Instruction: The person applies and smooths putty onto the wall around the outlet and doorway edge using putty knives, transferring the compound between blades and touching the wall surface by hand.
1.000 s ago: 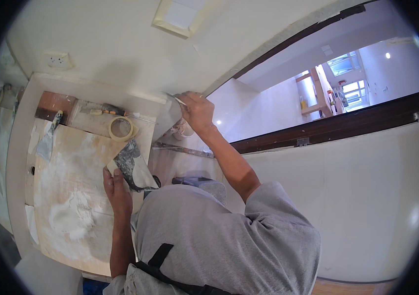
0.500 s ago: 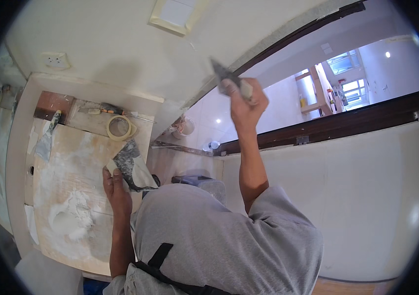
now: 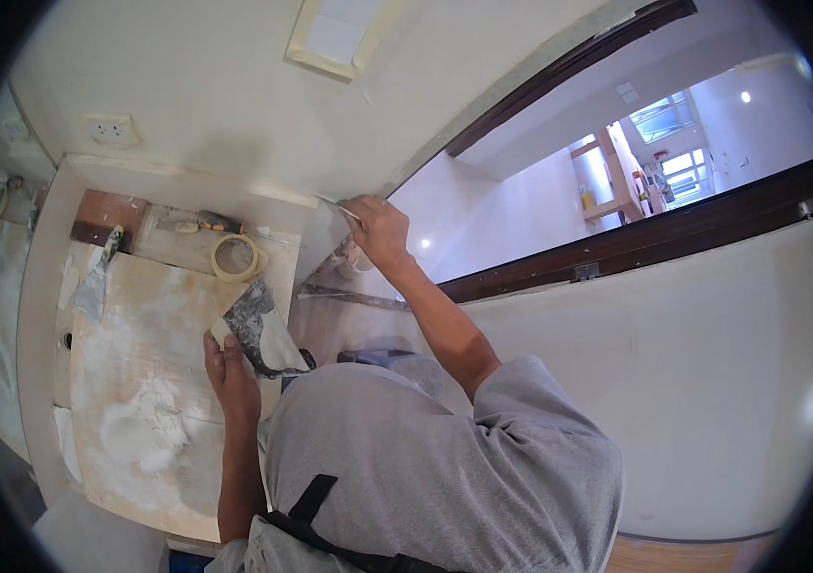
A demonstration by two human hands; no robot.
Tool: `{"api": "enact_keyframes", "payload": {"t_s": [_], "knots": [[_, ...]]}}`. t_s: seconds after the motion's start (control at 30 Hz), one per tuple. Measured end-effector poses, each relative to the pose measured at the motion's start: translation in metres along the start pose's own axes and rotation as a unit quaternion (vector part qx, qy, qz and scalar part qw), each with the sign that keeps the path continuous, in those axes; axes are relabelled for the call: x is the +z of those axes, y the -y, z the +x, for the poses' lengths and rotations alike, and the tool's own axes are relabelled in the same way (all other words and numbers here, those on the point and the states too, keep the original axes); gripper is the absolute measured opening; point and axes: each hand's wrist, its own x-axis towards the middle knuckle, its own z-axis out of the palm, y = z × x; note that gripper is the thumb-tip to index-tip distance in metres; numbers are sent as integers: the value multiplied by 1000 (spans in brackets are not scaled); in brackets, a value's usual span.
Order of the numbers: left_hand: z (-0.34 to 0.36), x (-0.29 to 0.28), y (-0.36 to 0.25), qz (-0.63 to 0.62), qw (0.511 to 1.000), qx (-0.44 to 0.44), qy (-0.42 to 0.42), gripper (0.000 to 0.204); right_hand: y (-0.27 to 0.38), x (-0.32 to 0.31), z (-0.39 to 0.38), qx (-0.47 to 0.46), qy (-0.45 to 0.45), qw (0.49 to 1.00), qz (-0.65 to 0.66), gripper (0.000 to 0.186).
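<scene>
**Thin scraper (image 3: 347, 212) held up by the wall (image 3: 215, 91)**

The thin scraper is pinched in the fingers of the right hand (image 3: 380, 234), close to the wall's corner. Whether the wall is touched cannot be told. A wide scraper (image 3: 258, 320), smeared black and white, is gripped by the left hand (image 3: 232, 377), with fingers pressed on its pale end, over the board (image 3: 129, 492). Just past it, a roll of tape (image 3: 257, 262) and a screwdriver (image 3: 221, 222) are seen. White paste (image 3: 148, 425) is spread on the board. A third scraper (image 3: 94, 286) is laid at the board's far left corner.
</scene>
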Motion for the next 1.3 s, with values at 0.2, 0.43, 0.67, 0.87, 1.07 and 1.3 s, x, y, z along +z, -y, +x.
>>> {"api": "enact_keyframes", "payload": {"t_s": [0.2,0.43,0.67,0.87,1.07,1.3], "knots": [[-4,-5,0,32,999,-10,-39,36,-25,-43,9,32,-139,990,12,10],[2,-9,16,-58,997,-45,-30,47,-11,-71,-14,55,-133,984,106,14],[-1,13,-1,-59,997,-49,18,32,12,-6,-17,13,-26,997,65,17],[-5,13,-6,-29,998,-57,-17,32,21,10,7,-6,8,1000,15,25],[-7,13,-7,-24,998,-51,-17,34,15,10,19,-31,11,999,-1,26],[-5,15,-10,-33,999,-38,13,31,19,-31,44,-50,-58,997,-6,25]]}}
